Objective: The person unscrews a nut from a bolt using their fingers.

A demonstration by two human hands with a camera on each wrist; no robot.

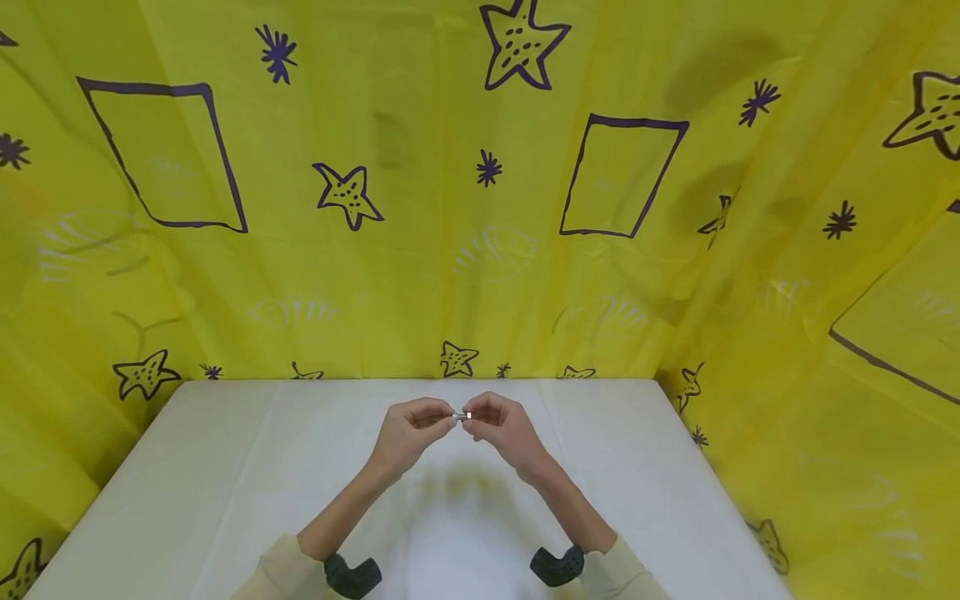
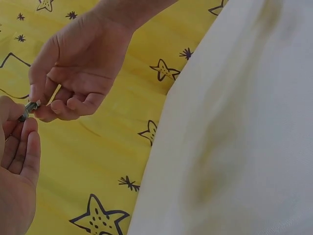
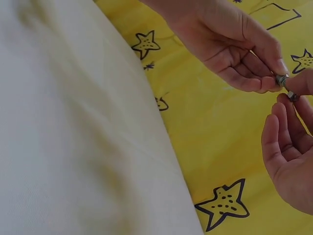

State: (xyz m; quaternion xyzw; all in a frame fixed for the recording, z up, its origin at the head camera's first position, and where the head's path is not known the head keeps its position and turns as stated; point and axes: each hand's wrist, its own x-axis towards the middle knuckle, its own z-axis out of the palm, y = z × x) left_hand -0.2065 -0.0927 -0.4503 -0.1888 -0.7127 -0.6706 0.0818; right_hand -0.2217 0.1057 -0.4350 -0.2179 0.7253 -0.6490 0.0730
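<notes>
Hanging behind and along the side: one yellow curtain [image 1: 420, 108], printed with dark stars, bursts and frames, seemingly put there as a plain-edged backdrop.

White surface [image 1: 300, 450], one, spread beneath both hands; a soft yellowish shadow lies on it, which suggests the work is held raised.

Pale sleeves, two, left [image 1: 279, 571] and right [image 1: 621, 577], ending short of the wrists, leaving the hands unhampered.

Black curved pieces, two, left [image 1: 354, 577] and right [image 1: 557, 567], one beside each sleeve end.

Left hand [image 1: 411, 433] and right hand [image 1: 512, 429], brought close together, facing; each grip is clamped, thumb against fingertips, on its own end of the small item, probably so either end can be steadied or turned separately.

Small metal fastener [image 1: 461, 416], bolt-like, between the fingertips, off the surface; whether one piece or two joined is too small to tell.
</notes>
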